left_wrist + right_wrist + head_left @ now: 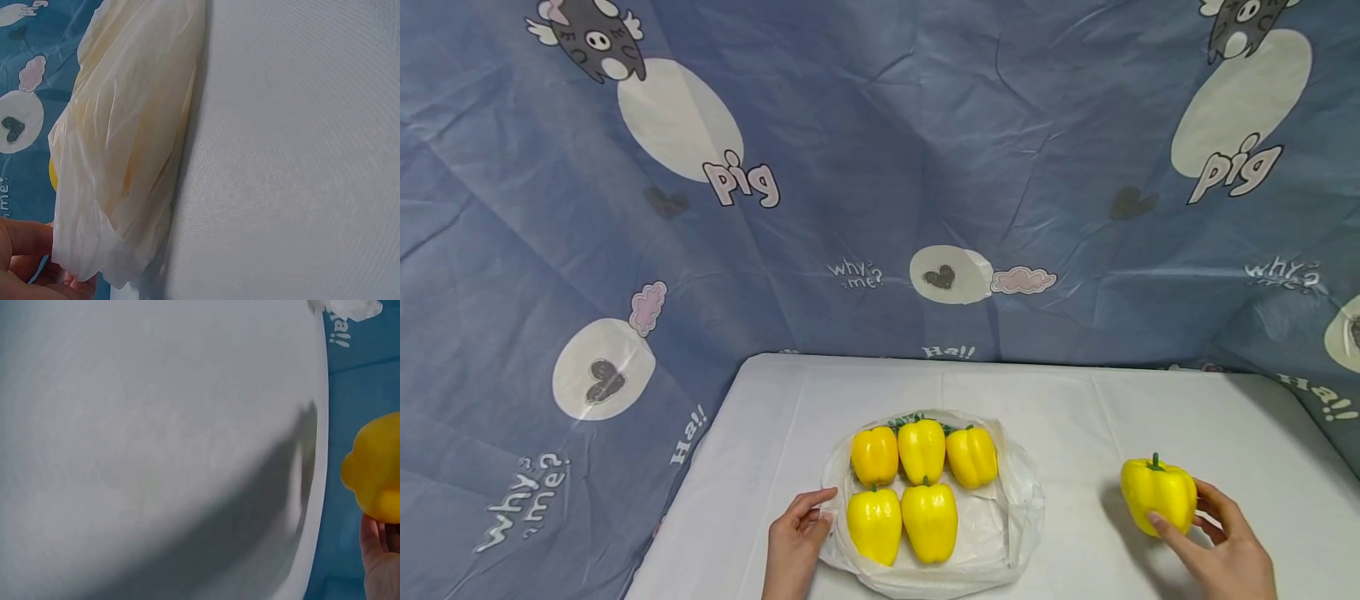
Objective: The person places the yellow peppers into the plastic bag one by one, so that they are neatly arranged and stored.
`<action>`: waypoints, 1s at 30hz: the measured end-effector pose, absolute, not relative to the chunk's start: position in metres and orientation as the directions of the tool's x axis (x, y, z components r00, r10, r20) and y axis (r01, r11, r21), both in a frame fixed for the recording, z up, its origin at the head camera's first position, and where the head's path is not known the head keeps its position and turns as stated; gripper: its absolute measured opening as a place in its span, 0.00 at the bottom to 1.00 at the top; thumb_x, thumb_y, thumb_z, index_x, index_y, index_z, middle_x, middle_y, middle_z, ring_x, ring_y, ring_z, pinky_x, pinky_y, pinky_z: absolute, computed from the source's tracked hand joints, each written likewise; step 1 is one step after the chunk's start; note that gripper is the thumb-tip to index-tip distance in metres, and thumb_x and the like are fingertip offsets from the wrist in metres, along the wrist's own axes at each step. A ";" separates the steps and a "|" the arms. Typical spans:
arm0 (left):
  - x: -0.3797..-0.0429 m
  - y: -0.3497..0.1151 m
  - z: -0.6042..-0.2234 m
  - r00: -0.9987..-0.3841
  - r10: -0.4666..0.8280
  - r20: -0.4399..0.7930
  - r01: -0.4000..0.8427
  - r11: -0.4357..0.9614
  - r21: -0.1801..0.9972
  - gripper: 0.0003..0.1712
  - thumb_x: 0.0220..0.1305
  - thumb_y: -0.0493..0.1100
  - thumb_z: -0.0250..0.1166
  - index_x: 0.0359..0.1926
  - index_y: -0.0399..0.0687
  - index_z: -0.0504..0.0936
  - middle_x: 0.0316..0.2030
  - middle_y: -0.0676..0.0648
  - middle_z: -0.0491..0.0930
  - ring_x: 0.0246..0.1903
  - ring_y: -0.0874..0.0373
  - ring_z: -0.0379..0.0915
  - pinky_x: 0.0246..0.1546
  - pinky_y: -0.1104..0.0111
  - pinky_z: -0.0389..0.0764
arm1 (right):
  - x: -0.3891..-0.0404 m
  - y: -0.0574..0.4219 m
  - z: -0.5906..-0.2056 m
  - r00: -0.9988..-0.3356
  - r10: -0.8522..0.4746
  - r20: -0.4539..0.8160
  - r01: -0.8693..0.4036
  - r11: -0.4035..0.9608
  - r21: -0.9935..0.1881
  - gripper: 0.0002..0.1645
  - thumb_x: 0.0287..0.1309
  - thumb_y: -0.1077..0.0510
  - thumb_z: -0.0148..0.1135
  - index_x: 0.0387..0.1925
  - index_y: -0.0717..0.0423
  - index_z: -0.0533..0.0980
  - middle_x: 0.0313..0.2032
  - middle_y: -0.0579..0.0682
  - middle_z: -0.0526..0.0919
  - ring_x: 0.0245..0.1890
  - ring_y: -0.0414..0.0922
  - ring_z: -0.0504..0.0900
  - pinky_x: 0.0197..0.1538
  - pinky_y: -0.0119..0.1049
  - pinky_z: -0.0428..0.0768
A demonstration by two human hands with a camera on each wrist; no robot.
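A white plastic bag [992,533] lies opened out on the table with several yellow bell peppers [929,521] inside, three across the back and two in front. At its left rim my left hand [797,533] pinches the thin plastic; the left wrist view shows the fingers [28,240] at the bag's edge [94,250]. Off to the right, my right hand [1228,542] grips another yellow bell pepper [1157,493] from its right side, with the green stem upward. This pepper is held above the table, and its shadow falls below it.
White cloth covers the table [1067,433]. A blue curtain [850,208] printed with pigs and words hangs behind the table and along its left side. Between the bag and the held pepper lies a stretch of white tabletop.
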State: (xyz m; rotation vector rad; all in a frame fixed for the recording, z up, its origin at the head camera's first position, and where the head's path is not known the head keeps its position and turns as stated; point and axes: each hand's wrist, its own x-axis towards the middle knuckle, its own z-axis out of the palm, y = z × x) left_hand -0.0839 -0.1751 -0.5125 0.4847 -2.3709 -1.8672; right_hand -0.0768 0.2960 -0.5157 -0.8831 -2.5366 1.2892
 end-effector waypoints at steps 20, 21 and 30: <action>-0.084 -0.175 -0.514 -0.938 -0.316 -0.139 -0.211 0.208 0.955 0.20 0.56 0.24 0.61 0.49 0.39 0.85 0.43 0.44 0.80 0.33 0.57 0.70 0.32 0.74 0.75 | -0.074 0.281 -0.523 -0.877 0.481 -0.016 0.273 0.469 -0.840 0.48 0.50 0.46 0.75 0.66 0.64 0.66 0.57 0.60 0.72 0.43 0.24 0.66 0.38 0.13 0.70; -0.084 -0.175 -0.514 -0.938 -0.317 -0.141 -0.213 0.207 0.955 0.20 0.56 0.24 0.61 0.49 0.39 0.85 0.43 0.44 0.80 0.33 0.57 0.70 0.32 0.74 0.74 | -0.074 0.280 -0.523 -0.882 0.471 -0.009 0.259 0.470 -0.843 0.48 0.50 0.46 0.76 0.65 0.65 0.66 0.57 0.60 0.72 0.43 0.23 0.66 0.39 0.13 0.71; -0.083 -0.176 -0.516 -0.942 -0.312 -0.120 -0.191 0.207 0.960 0.19 0.57 0.24 0.61 0.49 0.39 0.85 0.43 0.44 0.80 0.33 0.58 0.69 0.32 0.75 0.75 | -0.072 0.272 -0.518 -0.908 0.420 -0.001 0.211 0.454 -0.865 0.47 0.50 0.48 0.75 0.65 0.66 0.65 0.57 0.56 0.70 0.45 0.24 0.66 0.41 0.14 0.72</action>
